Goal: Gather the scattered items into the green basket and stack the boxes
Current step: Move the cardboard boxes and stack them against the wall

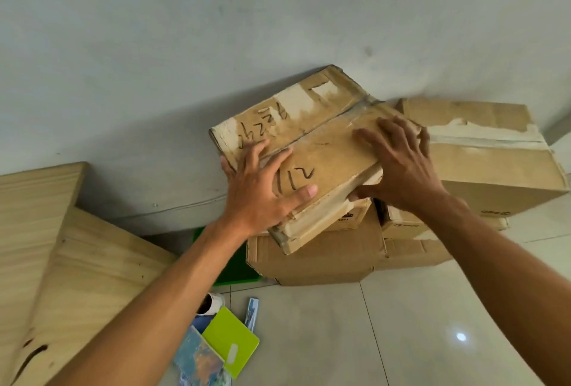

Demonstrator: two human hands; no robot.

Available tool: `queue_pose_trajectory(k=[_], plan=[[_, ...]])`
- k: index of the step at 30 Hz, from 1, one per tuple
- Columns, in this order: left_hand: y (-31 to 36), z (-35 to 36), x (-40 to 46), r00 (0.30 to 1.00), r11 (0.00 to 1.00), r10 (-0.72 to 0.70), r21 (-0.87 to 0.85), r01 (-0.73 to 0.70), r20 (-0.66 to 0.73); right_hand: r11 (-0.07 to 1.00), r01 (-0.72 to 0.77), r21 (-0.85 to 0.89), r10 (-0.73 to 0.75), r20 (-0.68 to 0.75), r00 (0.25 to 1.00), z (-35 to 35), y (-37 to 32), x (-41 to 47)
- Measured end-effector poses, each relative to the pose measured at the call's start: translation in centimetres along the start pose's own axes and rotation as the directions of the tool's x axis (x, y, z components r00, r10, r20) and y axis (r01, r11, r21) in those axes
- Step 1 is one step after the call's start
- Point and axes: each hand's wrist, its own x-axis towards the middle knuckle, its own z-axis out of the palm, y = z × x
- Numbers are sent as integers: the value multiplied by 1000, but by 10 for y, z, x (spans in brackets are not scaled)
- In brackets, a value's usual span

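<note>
Several cardboard boxes (315,259) sit stacked by the wall (278,14), the marked flat box (324,153) askew on top, its length spanning the left hand (262,194), pressed flat with fingers straight, and the right hand (398,169), clasping its end, with the green basket (238,268) at the stack's left foot.

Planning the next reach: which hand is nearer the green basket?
Left. The left hand rests on the top box, the basket below its wrist; the right hand holds that box's right end, farther away.
</note>
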Motion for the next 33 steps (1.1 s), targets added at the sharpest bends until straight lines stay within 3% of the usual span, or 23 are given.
queue_pose_trajectory(k=[4, 8, 12, 15, 21, 26, 33], plan=[[-24, -25, 18, 994, 996, 59, -66, -54, 90, 994, -104, -38, 100, -95, 990, 16, -21, -12], [-20, -36, 31, 982, 978, 181, 119, -174, -52, 984, -167, -65, 151, -201, 968, 24, -40, -8], [-19, -19, 17, 972, 925, 193, 306, -227, 137, 968, -229, -106, 202, -222, 954, 29, -61, 8], [-28, -13, 17, 969, 889, 212, 389, -244, 124, 968, -231, -99, 202, -238, 950, 32, -62, 9], [-23, -14, 16, 972, 916, 210, 328, -232, 103, 973, -218, -78, 199, -201, 959, 31, -61, 7], [-20, -29, 1, 980, 940, 197, 284, -188, -3, 978, -200, -61, 188, -152, 970, 21, -55, -18], [-21, -41, -34, 961, 933, 275, 242, -265, -11, 961, -269, -58, 258, -150, 954, 11, -70, -82]])
